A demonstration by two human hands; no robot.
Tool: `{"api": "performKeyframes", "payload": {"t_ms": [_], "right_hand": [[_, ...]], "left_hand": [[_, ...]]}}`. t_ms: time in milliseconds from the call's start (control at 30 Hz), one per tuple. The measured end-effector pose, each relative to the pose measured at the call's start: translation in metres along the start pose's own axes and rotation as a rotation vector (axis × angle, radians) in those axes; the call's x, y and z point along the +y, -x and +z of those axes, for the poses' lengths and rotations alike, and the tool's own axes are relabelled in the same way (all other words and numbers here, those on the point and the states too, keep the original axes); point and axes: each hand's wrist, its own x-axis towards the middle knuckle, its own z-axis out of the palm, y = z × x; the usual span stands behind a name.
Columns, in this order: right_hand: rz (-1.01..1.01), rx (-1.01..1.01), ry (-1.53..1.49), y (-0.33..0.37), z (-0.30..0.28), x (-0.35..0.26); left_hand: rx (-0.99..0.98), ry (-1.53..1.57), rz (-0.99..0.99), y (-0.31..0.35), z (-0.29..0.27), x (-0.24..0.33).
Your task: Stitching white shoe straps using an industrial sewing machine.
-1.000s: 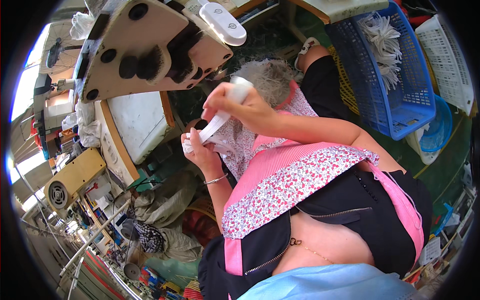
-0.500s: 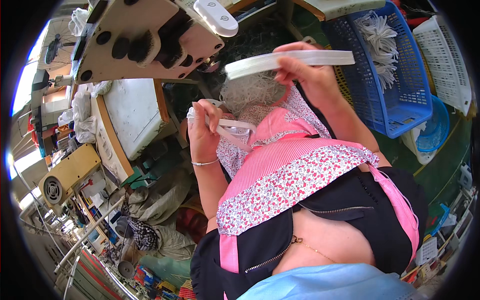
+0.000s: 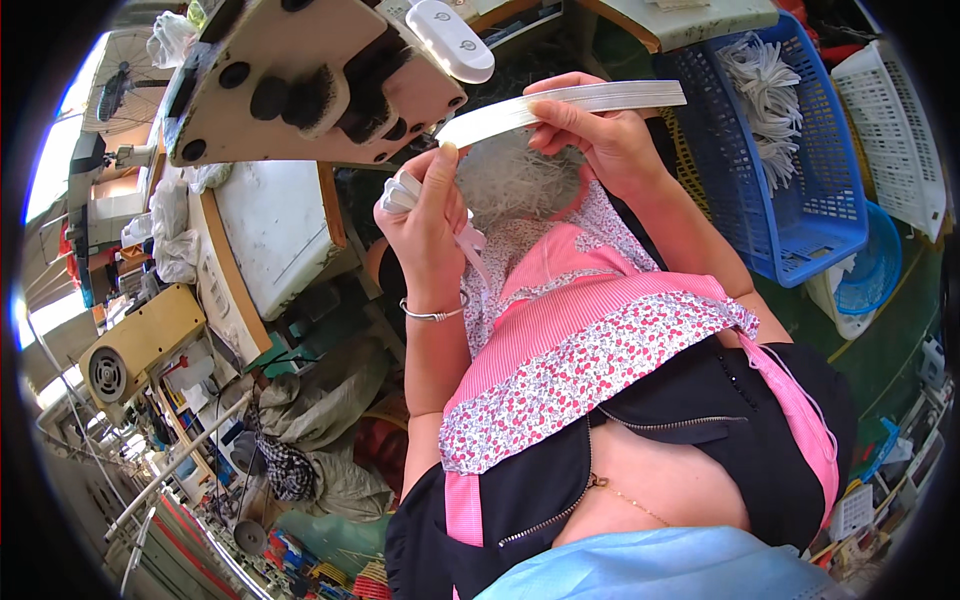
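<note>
A flat white elastic band (image 3: 625, 96) stretches across in front of me, bending slightly upward toward the right. My right hand (image 3: 612, 148) pinches it near its middle between thumb and fingers. At its left end the thumb of my left hand (image 3: 428, 225) presses on the band. Tucked in the left fingers is a bundle of folded white strips (image 3: 398, 194), and a loose strip end (image 3: 472, 252) hangs below them. A pink apron with flowered trim (image 3: 600, 350) covers my lap.
A sewing machine head (image 3: 300, 85) and a white lamp (image 3: 452, 42) stand above my left hand. Wispy clear scraps (image 3: 520, 180) lie beyond the apron. To the right sits a blue basket (image 3: 815, 215) holding white strips (image 3: 762, 85), beside a white basket (image 3: 890, 120). A table (image 3: 270, 235) is at left.
My left hand has moved up and right and now grips the band's left end. The band has risen slightly and shifted left with my right hand.
</note>
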Motion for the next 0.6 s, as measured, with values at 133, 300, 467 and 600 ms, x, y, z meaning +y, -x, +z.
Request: {"api": "performKeyframes", "payload": {"t_ms": [133, 300, 467, 600], "right_hand": [[-0.002, -0.016, 0.027, -0.002, -0.002, -0.003], [0.051, -0.109, 0.095, -0.007, -0.006, -0.009], [0.012, -0.093, 0.107, -0.011, -0.007, -0.005], [0.017, -0.071, 0.074, -0.009, 0.001, -0.003]], "left_hand": [[0.017, -0.056, 0.051, -0.002, 0.004, 0.000], [0.068, -0.149, 0.153, -0.001, 0.001, -0.001], [0.056, -0.146, 0.165, -0.003, 0.005, 0.001], [0.099, -0.153, 0.192, -0.003, 0.003, 0.001]]}}
